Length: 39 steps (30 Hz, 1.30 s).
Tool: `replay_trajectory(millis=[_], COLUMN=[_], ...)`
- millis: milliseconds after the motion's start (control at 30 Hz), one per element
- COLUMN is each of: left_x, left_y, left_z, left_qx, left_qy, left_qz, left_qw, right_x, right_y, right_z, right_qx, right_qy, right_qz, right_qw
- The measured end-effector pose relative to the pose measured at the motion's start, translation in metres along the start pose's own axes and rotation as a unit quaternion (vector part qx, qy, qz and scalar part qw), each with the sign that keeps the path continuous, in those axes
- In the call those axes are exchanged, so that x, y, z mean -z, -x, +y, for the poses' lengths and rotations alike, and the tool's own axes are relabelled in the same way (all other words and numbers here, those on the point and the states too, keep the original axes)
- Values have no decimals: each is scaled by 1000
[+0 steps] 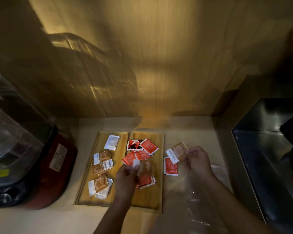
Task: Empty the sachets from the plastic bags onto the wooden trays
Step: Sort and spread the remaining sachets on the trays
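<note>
**Both hands hold brown sachets over the counter**

The left hand point(125, 174) pinches a blurred brown-and-white sachet point(145, 167) between its fingertips, above the right tray point(157, 191). Just beyond and beneath that hand lie red sachets point(142, 151), scattered on this tray. To the hand's left sits the left tray point(85, 191), touching the other along its long side; it carries brown sachets point(101, 164) and one white sachet point(112, 142) at its far end.

The right hand point(197, 160) grips another brown sachet point(177, 152) by its edge, holding it to its own left, over the bare counter point(193, 129). Just below that sachet one red sachet point(171, 167) lies on the counter, beside the right tray. A clear plastic bag point(218, 169) lies crumpled under and to the right of the right hand and forearm.
</note>
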State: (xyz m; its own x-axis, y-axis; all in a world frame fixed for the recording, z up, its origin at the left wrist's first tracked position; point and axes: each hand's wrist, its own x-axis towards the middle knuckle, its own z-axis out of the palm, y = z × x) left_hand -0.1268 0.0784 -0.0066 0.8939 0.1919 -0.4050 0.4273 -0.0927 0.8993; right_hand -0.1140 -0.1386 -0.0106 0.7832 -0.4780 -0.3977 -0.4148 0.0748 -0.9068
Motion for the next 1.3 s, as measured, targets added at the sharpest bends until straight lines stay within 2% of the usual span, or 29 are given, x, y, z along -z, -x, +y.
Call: replay_trajectory(millis=[200,333,400,500,600,667,767,833,900,1033,1133,1300], left_x=[61,87,97,108,117,120,115,105,90,56,40,33], left_y=[-3,-2,-3,-5,-10,-13,-10,-5,0,3,4,3], left_z=[-9,-16,-16,-8,-7,-14,-25,-34,-41,-56,-64,-76], left_qx=[112,136,132,114,107,103,19,-43,-106,-204,-224,-230], left_qy=[105,118,113,124,88,10,-142,-233,-314,-465,-519,-554], left_qz=[104,134,135,133,111,107,141,131,88,-20,-65,-80], left_qw=[983,975,975,977,984,989,980,963,939,862,822,796], right_x=[-65,-109,-128,-153,-167,-164,-151,-139,-127,-102,-77,-42], right_y=[43,64,68,66,62,60,56,52,43,31,28,11], right_z=[-11,-17,-20,-24,-24,-17,-3,6,12,16,15,22], right_qx=[-33,-31,-29,-23,-21,-6,4,-4,-12,8,13,31], right_qy=[101,186,204,171,164,205,240,230,219,181,178,262], right_qz=[-176,-279,-293,-286,-274,-264,-243,-228,-193,-119,-70,-35], right_qw=[979,942,934,942,947,942,940,946,956,976,982,964])
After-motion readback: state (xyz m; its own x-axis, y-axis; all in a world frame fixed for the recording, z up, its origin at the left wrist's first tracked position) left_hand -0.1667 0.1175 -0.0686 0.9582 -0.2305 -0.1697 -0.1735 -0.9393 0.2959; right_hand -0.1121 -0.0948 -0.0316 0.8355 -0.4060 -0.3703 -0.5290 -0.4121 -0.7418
